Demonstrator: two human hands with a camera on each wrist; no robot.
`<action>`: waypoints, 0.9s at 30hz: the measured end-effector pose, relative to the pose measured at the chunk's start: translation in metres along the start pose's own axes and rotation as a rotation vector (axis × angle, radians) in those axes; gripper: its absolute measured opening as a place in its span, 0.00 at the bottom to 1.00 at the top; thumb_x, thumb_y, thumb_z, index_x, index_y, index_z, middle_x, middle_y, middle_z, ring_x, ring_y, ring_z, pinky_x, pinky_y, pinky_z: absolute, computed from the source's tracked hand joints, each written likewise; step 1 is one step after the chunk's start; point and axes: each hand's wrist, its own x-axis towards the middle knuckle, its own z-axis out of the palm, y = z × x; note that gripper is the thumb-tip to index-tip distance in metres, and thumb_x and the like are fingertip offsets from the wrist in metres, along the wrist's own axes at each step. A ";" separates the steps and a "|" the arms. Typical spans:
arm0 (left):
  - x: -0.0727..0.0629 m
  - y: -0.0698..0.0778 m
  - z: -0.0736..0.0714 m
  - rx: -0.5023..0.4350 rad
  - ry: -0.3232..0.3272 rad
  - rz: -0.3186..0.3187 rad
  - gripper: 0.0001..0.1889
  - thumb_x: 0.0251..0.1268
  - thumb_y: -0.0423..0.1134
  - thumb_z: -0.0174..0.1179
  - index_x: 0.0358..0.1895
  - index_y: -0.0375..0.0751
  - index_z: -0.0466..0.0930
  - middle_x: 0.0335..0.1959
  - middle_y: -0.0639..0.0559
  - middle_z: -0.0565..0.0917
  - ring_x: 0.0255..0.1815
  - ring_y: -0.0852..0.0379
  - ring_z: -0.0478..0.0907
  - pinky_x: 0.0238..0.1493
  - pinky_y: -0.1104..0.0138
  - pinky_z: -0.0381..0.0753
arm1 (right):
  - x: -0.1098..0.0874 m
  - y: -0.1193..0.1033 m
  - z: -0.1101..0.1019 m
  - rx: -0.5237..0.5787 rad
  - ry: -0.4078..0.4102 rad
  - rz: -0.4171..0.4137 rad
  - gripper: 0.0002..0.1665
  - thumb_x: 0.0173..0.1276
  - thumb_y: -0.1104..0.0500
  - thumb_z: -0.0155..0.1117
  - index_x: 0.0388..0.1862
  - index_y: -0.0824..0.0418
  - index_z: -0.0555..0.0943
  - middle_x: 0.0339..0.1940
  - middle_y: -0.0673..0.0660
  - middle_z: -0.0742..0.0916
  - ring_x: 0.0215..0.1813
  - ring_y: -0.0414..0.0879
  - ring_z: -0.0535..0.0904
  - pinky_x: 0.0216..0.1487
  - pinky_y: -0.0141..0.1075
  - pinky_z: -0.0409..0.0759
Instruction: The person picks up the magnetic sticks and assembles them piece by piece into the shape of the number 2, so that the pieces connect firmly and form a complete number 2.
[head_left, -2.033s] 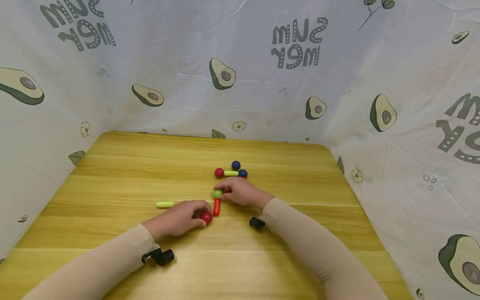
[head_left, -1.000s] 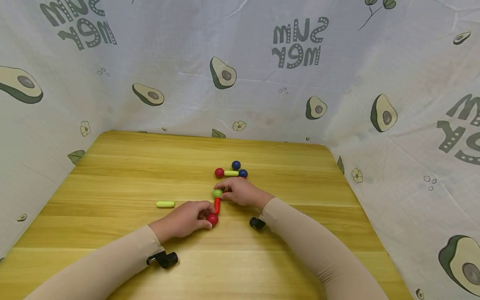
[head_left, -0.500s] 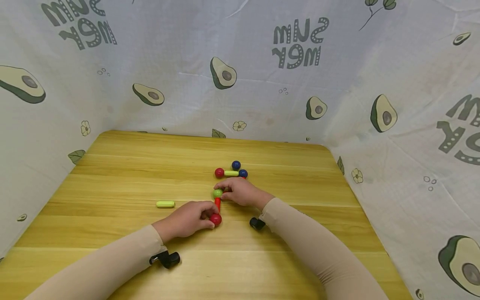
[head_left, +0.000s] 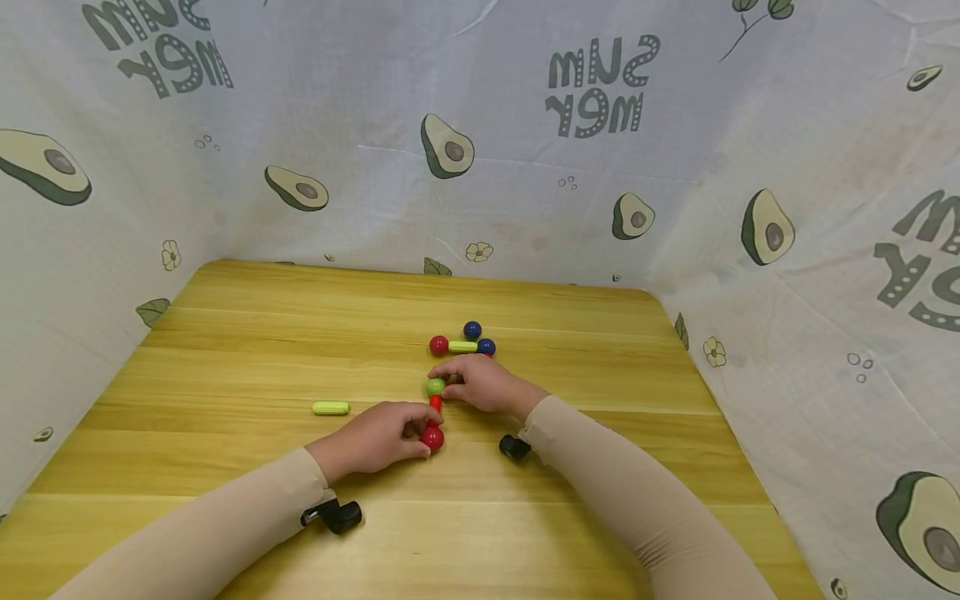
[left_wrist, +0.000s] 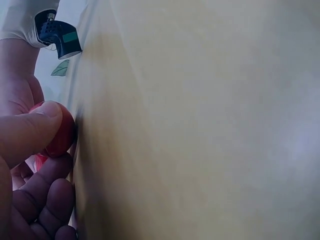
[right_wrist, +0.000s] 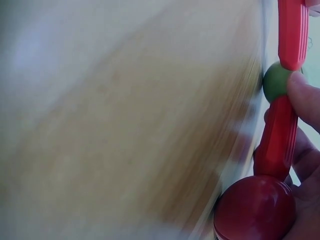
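Note:
My left hand (head_left: 375,437) pinches a glossy red ball (head_left: 432,440) between thumb and fingers. The ball sits at the near end of a red rod (head_left: 435,402), and a left fingertip overlaps the rod. At the rod's far end is a green ball (head_left: 434,387), which my right hand (head_left: 487,384) pinches. In the right wrist view a second red rod (right_wrist: 276,137) runs from the green ball (right_wrist: 276,82) beneath the right hand to another red ball (right_wrist: 255,209) by the palm. The left wrist view shows the thumb on the held red ball (left_wrist: 62,132).
Beyond the right hand, a yellow-green rod (head_left: 462,347) joins a red ball (head_left: 438,345) and a blue ball (head_left: 486,347); another blue ball (head_left: 472,330) lies just behind. A loose yellow-green rod (head_left: 331,407) lies left on the wooden table (head_left: 262,333). Patterned cloth (head_left: 525,200) surrounds the table.
My left hand has carried the red ball rightward to the near end of the red rod, and a fingertip now overlaps that rod. The right hand stays in place on the green ball.

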 end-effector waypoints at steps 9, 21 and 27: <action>-0.001 0.001 -0.001 0.005 -0.002 0.006 0.18 0.67 0.43 0.74 0.57 0.50 0.83 0.39 0.63 0.85 0.40 0.64 0.79 0.47 0.67 0.80 | -0.005 0.000 -0.010 0.039 0.044 -0.023 0.23 0.75 0.57 0.70 0.67 0.54 0.84 0.62 0.50 0.89 0.56 0.43 0.83 0.60 0.40 0.82; -0.002 0.005 -0.002 -0.006 -0.008 -0.028 0.17 0.67 0.43 0.73 0.57 0.51 0.83 0.41 0.62 0.85 0.43 0.62 0.79 0.49 0.63 0.80 | -0.033 0.025 -0.039 0.012 0.056 0.132 0.24 0.72 0.52 0.74 0.64 0.55 0.86 0.37 0.51 0.84 0.39 0.46 0.75 0.41 0.37 0.75; -0.003 0.007 -0.002 -0.013 -0.006 -0.037 0.18 0.67 0.42 0.74 0.58 0.50 0.83 0.41 0.62 0.84 0.42 0.62 0.79 0.49 0.64 0.80 | -0.044 0.039 -0.042 0.009 -0.044 0.138 0.28 0.66 0.51 0.79 0.65 0.52 0.86 0.41 0.49 0.86 0.43 0.45 0.78 0.47 0.39 0.79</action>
